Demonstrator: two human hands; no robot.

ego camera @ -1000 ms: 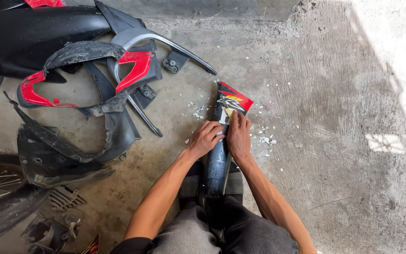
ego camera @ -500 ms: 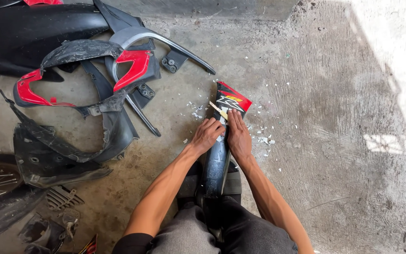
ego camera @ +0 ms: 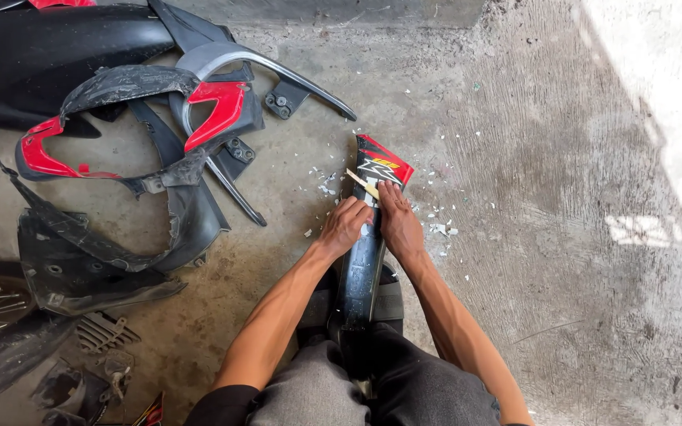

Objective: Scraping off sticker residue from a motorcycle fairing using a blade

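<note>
A long, narrow black fairing panel [ego camera: 361, 276] lies lengthwise between my knees, its red tip with a decal [ego camera: 383, 164] pointing away from me. My left hand [ego camera: 345, 227] is curled on the panel's left edge, fingers closed around a thin tan strip-like scraper [ego camera: 361, 182] that pokes out over the decal. My right hand [ego camera: 399, 225] presses down on the panel's right side, fingertips just below the red tip. Small white flakes [ego camera: 438, 229] are scattered on the concrete around the tip.
To the left lies a pile of black and red motorcycle body panels [ego camera: 159, 150], with a large black cover [ego camera: 49, 55] at the top left. Small grilles and parts [ego camera: 100, 335] sit at the lower left. The concrete floor [ego camera: 562, 237] runs to the right, with a sunlit patch at the far right.
The tan scraper has come into view above my left hand's fingers, over the decal. Both hands stay on the panel in almost the same place.
</note>
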